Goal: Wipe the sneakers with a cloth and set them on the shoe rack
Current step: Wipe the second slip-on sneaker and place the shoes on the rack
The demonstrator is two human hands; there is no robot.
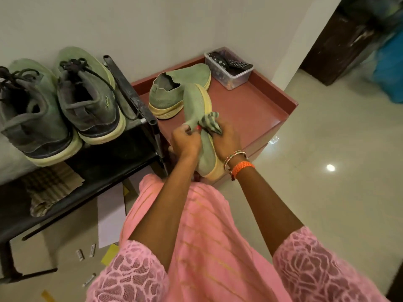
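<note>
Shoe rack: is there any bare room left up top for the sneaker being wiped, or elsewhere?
The shoe rack top is crowded: two grey laced sneakers fill the visible part. Bare patch: the red cabinet top, between the second green sneaker, plastic box and front rim.

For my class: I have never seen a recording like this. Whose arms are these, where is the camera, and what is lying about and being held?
There is no machine here. The one picture comes from a wide-angle camera worn on a person's head, looking forward and down, so the two arms reaching in from below are that person's own.

The left hand grips a green slip-on sneaker, held on its side. The right hand, with bangles at the wrist, holds a striped cloth against that shoe, wiping it.

Its partner, the second green sneaker, sits on a low reddish cabinet, beside a clear plastic box of small items.

To the left, a dark metal shoe rack carries a pair of grey laced sneakers on top and a folded checked cloth on the shelf below.
</note>
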